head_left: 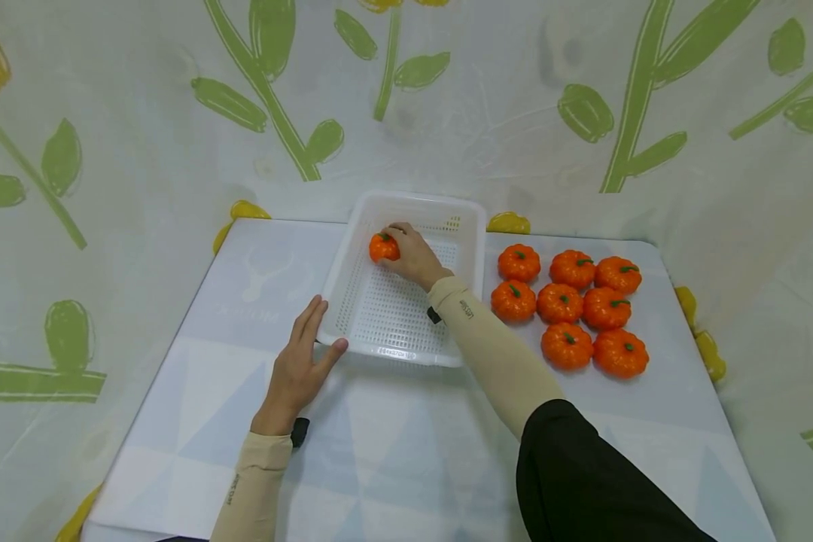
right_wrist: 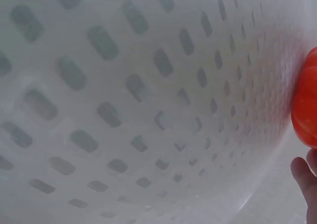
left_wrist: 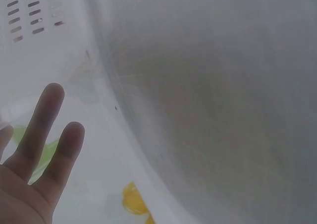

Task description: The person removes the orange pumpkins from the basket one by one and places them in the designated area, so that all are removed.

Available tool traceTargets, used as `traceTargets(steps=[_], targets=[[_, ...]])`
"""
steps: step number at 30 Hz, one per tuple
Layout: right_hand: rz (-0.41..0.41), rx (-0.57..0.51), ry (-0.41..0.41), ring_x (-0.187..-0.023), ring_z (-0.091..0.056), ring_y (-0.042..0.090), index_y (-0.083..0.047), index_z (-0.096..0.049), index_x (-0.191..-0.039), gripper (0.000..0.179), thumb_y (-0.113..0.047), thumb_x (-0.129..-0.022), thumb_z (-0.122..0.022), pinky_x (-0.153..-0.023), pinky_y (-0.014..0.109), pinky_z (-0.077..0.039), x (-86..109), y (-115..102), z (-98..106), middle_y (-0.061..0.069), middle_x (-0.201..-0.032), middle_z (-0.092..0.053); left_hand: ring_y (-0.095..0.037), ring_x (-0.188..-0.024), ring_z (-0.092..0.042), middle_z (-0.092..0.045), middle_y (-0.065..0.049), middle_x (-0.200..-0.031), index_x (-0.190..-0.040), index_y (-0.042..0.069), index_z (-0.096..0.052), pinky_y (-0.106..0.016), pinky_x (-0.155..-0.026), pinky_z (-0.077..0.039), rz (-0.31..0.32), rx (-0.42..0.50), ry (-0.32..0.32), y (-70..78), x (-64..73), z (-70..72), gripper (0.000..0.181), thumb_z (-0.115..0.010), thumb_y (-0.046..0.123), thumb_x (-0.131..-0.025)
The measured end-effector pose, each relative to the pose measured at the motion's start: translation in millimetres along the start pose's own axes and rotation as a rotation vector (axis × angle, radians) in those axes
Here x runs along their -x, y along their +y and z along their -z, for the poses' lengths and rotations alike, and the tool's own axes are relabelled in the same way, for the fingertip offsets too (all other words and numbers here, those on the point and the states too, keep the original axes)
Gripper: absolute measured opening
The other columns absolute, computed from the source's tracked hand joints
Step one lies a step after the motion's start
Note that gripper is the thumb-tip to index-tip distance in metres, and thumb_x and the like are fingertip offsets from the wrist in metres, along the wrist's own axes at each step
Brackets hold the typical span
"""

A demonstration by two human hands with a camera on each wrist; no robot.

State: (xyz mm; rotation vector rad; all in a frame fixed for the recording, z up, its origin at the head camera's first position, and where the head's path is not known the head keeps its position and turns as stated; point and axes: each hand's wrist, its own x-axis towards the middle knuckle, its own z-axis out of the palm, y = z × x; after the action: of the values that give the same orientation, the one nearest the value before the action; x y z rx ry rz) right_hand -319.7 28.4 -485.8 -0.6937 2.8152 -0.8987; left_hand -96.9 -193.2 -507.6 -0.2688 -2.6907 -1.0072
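A white perforated plastic basket (head_left: 393, 316) sits at the back middle of the table. Inside it, near the left wall, my right hand (head_left: 413, 258) holds a small orange toy pumpkin (head_left: 378, 248) with a green stem, thumb on the near side and fingers over the far side. In the right wrist view, the pumpkin (right_wrist: 306, 102) appears at the right edge, close against the holed basket surface (right_wrist: 148, 85). At the basket's front left corner, my left hand (head_left: 298, 373) has its fingers extended along the rim. Its spread fingers (left_wrist: 69, 140) show beside the basket wall in the left wrist view.
Several more orange pumpkins (head_left: 560, 303) stand in loose rows on the table right of the basket. A pale patterned cloth covers the table (head_left: 393, 452). Behind it hangs a light curtain (head_left: 447, 143) with green leaves and yellow flowers.
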Motion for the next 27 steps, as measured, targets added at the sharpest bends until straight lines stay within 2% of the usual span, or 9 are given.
traceTargets(steps=[9, 23, 27], targets=[[-0.021, -0.07, -0.04, -0.146, -0.035, 0.03, -0.015, -0.046, -0.148, 0.062, -0.028, -0.095, -0.075, -0.12, 0.04, -0.028, -0.7, -2.4, 1.8, 0.012, -0.163, -0.031, -0.03, -0.145, -0.038, -0.021, 0.004, -0.167, -0.163, 0.023, -0.024, -0.056, -0.099, -0.047, 0.001, -0.002, 0.008, 2.4, 0.4, 1.8, 0.079, -0.065, 0.044, -0.099], [-0.032, -0.055, -0.003, -0.146, -0.035, 0.028, -0.014, -0.046, -0.15, 0.063, -0.027, -0.095, -0.075, -0.119, 0.039, -0.029, 4.5, -2.9, -2.8, 0.01, -0.162, -0.033, -0.028, -0.143, -0.041, -0.019, 0.007, -0.168, -0.163, 0.027, -0.023, -0.053, -0.092, -0.051, 0.023, -0.001, -0.015, 1.0, 1.8, 0.6, 0.078, -0.063, 0.047, -0.099], [-0.039, -0.061, 0.043, -0.144, -0.038, 0.031, -0.012, -0.049, -0.148, 0.063, -0.027, -0.093, -0.076, -0.117, 0.041, -0.033, 4.3, -5.4, 1.3, 0.011, -0.16, -0.036, -0.028, -0.142, -0.042, -0.019, 0.006, -0.168, -0.163, 0.027, -0.022, -0.053, -0.091, -0.052, 0.017, -0.003, -0.008, 0.4, 1.5, 0.3, 0.078, -0.063, 0.048, -0.099]])
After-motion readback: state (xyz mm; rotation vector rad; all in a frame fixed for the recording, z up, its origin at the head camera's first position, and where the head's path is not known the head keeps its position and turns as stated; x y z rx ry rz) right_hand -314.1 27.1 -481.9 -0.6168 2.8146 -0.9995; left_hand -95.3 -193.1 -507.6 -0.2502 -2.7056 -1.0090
